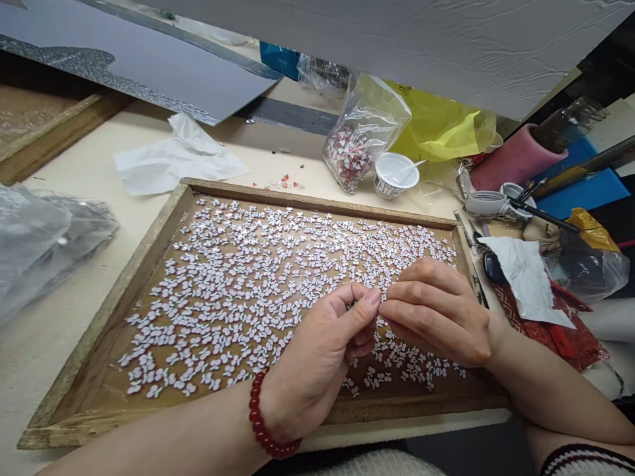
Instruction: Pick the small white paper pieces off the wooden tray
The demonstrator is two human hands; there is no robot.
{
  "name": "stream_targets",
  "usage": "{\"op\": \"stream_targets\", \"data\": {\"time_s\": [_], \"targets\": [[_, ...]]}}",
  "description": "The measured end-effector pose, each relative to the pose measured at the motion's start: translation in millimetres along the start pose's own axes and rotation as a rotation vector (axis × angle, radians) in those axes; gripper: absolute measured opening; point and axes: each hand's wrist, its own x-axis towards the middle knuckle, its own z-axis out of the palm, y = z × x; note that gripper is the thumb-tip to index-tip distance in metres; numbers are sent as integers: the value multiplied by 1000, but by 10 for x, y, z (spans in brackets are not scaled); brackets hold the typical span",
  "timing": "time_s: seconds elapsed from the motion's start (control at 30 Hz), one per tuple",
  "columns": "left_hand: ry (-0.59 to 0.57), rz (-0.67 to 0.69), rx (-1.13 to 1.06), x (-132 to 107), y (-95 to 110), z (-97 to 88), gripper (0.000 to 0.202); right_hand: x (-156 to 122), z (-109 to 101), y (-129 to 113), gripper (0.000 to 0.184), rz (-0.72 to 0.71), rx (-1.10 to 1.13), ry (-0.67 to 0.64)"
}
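Observation:
A wooden tray (149,248) lies before me, strewn with several small white flower-shaped pieces (238,277). Above its near right part my left hand (317,360) and my right hand (436,311) meet fingertip to fingertip. Both are pinched on something tiny and dark that I cannot make out. A red bead bracelet (262,423) sits on my left wrist.
A clear bag of red-and-white pieces (354,142) and a small white cup (395,173) stand behind the tray. Crumpled white paper (173,158) lies at the back left, clear plastic (44,238) at the left. Tools, lids, yellow bags and red cloth crowd the right side (536,231).

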Motion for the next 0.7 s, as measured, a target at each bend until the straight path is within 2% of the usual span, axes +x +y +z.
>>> {"op": "stream_targets", "data": {"time_s": [0.2,0.47,0.7], "targets": [[6,-9,-21,10,4,10,28,0,13,1,8,-19,20,-8],[-115,-52,-28,-11,-19,5,28,19,38,13,5,-36,129,-36],[-138,-49,-25,-1,-32,-3,26,9,49,26,2,-38,190,-32]]}}
